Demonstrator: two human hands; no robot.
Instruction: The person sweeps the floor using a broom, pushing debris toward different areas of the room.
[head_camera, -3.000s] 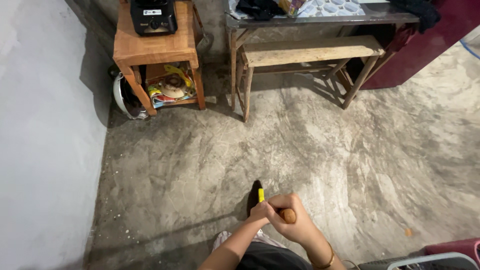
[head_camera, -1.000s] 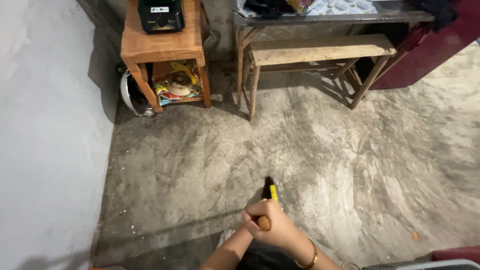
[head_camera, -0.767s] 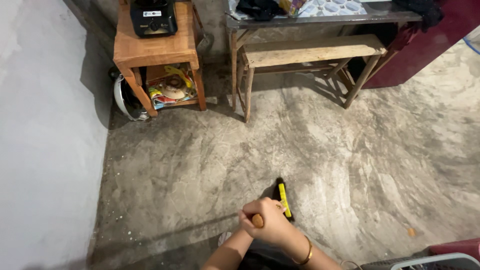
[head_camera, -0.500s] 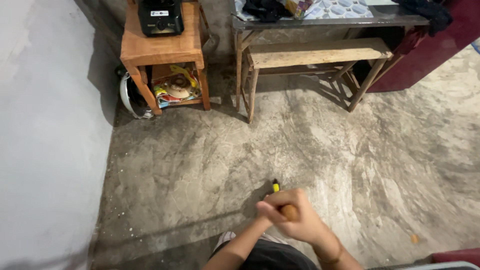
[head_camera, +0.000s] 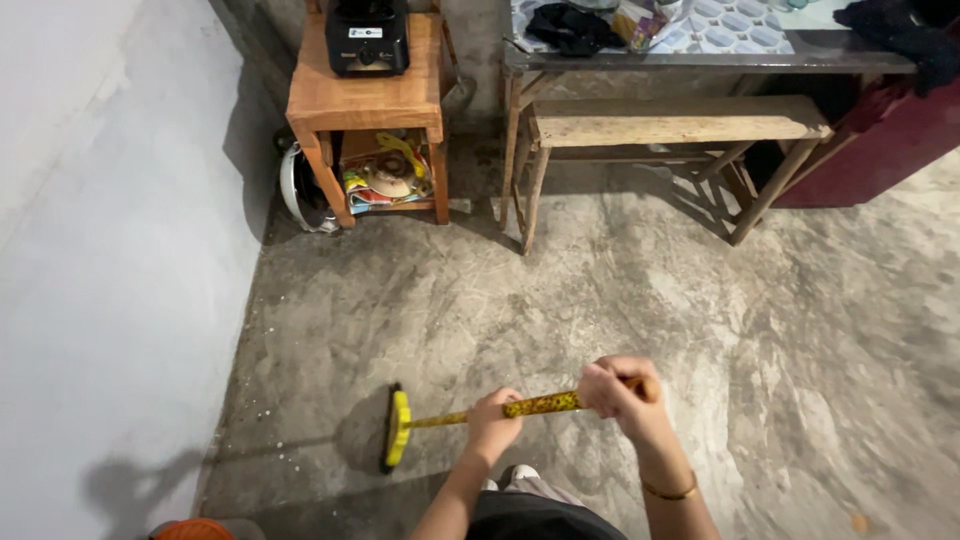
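Note:
Both my hands grip a broom with a yellow patterned handle (head_camera: 545, 404). My left hand (head_camera: 493, 424) holds the handle lower down, and my right hand (head_camera: 617, 387) is closed around its upper end. The broom's yellow and black head (head_camera: 396, 429) rests on the bare concrete floor (head_camera: 620, 300) to the left, close to the grey wall (head_camera: 110, 250). The handle runs almost level from the head to my right hand.
A small wooden table (head_camera: 366, 100) carries a black appliance (head_camera: 366, 36), with clutter on its lower shelf and a white helmet (head_camera: 296, 190) beside it. A wooden bench (head_camera: 680, 122) stands under a tiled table (head_camera: 700, 40). A dark red cabinet (head_camera: 880, 140) is at right.
The broom head has swung from straight ahead of me out to the left near the wall. My hands have spread apart along the handle.

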